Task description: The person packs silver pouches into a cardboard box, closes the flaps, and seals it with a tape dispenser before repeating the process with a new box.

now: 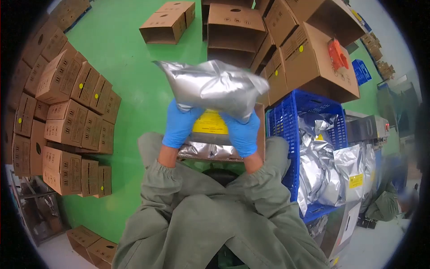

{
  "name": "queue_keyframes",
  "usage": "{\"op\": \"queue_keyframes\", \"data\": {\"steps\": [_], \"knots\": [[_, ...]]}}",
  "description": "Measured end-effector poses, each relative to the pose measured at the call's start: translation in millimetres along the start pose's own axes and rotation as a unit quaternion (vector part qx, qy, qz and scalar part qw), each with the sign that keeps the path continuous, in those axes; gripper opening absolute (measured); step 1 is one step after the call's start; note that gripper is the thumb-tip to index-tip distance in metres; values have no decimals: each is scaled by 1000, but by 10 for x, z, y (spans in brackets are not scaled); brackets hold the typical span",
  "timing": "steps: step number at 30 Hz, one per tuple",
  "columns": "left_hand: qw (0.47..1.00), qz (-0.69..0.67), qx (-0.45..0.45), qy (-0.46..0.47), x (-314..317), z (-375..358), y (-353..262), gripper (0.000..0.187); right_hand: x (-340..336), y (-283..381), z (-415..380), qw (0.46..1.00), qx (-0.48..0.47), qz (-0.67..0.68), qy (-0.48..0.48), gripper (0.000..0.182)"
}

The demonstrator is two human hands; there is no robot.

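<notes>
Both my hands wear blue gloves and grip one plump silver foil bag (215,85) by its lower edge, over a cardboard box between my knees. My left hand (180,123) closes on the bag's left bottom part, and my right hand (242,132) on its right bottom part. Below the bag, a yellow label (209,123) shows between my hands. Another silver bag (208,149) lies in the open cardboard box (261,130), near its front wall. My thumbs are partly hidden by the bag.
On my right stands a blue plastic crate (293,148) heaped with silver bags, some with yellow labels. Stacked cartons (74,116) rise to my left, and open cartons (309,67) pile up ahead. An orange tape dispenser (337,54) rests on one. Another person (383,204) is at the far right.
</notes>
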State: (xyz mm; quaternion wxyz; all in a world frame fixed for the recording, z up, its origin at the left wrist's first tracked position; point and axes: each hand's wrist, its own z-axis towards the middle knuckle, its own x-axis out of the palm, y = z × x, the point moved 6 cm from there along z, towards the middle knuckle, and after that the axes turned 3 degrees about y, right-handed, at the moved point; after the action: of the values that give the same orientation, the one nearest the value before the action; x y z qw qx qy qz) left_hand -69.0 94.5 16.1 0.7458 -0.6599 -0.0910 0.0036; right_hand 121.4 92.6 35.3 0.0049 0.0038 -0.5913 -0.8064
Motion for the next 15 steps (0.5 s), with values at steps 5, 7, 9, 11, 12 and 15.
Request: {"op": "queue_keyframes", "data": {"steps": [5, 7, 9, 11, 12, 15], "knots": [[927, 355, -121, -15, -391, -258, 837, 59, 282, -1366, -592, 977, 177, -82, 83, 34], [842, 513, -164, 17, -389, -470, 1287, 67, 484, -2121, -1048, 876, 199, -276, 341, 33], [731, 652, -191, 52, -287, -431, 1570, 76, 597, -2280, -1145, 770, 169, -371, 491, 34], [665, 684, -158, 256, 64, -379, 1848, 64, 458, -1784, -762, 897, 218, -223, 314, 39], [645, 691, -139, 297, 240, -350, 1760, 62, 281, -1550, -711, 898, 225, -234, 298, 39], [595, 697, -89, 391, -144, -376, 2680, 56, -502, -911, -665, 924, 222, -199, 238, 40]]}}
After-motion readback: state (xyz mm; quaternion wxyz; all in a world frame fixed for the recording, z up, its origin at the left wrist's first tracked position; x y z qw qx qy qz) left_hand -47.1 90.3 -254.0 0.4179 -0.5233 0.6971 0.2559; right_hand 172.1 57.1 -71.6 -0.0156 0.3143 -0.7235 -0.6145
